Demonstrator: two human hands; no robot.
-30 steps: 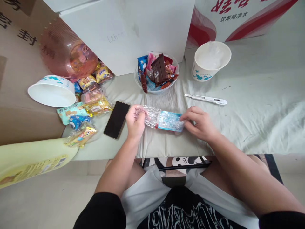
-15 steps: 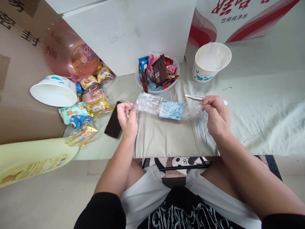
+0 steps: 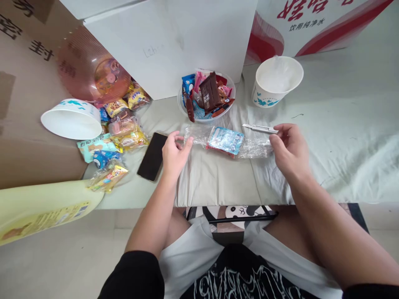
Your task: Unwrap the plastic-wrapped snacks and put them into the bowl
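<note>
A light-blue snack packet [image 3: 226,140] with a red edge lies on the cloth, wrapped in clear plastic film [image 3: 255,148] that stretches out crumpled on both sides. My left hand [image 3: 176,153] is beside the film's left end, thumb and fingers apart; whether it touches the film I cannot tell. At the film's right end my right hand [image 3: 291,149] is open, its thumb close to the plastic. A utility knife [image 3: 257,128] lies just behind the film, its right end hidden by my right fingers. Left of my left hand is a black phone [image 3: 152,157].
Behind the packet stands a clear bowl [image 3: 205,120] of wrapped snacks. A paper tub [image 3: 266,99] with plastic inside is at the back right. More snack packs [image 3: 127,135] and a tipped paper bowl [image 3: 73,124] are on the left, near cardboard and a yellow container [image 3: 46,207].
Both hands have loosened from the pulled-out film ends. The packet and film now rest on the cloth, the film less stretched. My right hand has shifted slightly right.
</note>
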